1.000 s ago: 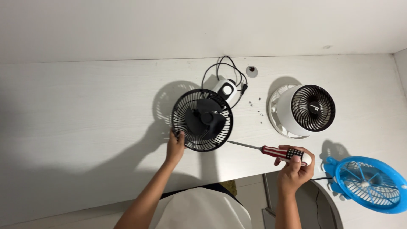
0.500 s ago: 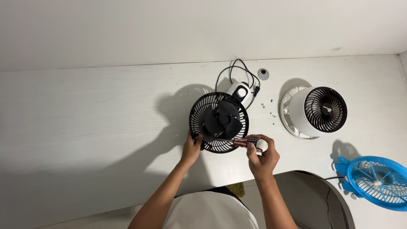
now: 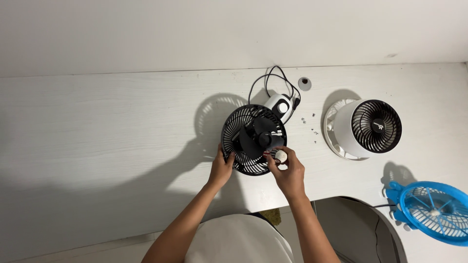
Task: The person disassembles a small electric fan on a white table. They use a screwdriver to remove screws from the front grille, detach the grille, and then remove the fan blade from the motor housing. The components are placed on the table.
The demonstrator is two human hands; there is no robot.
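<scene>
- Table (image 3: 97, 122): a white wood-grain top set against a white wall. It bears every item listed below.
- Left hand (image 3: 222, 168): placed at the lower left rim of the black fan. The fingers are curled and clamped on the edge of the grille, thumb on the front face.
- Black fan (image 3: 253, 139): stands near the middle of the table, grille turned up toward the camera, blades visible behind the wires. By its look it is light moulded plastic; the thin grille ribs would probably flex or snap under point pressure. The outer ring (stiffer than the ribs) is judged the sound place to take hold, as the left hand does.
- Right hand (image 3: 287, 173): at the lower right of the black fan. The fingers are closed together around the screwdriver (image 3: 280, 156), of which only the white handle end shows; the shaft points into the grille and its tip cannot be seen.
- White base and black cable (image 3: 280, 104): just behind the black fan, the cable looped toward the wall.
- Small loose parts (image 3: 308, 125): scattered to the right of the black fan (too small to identify).
- White fan (image 3: 368, 129): well to the right of the black fan.
- Blue fan (image 3: 431, 212): far right of the black fan, at the near edge.
</scene>
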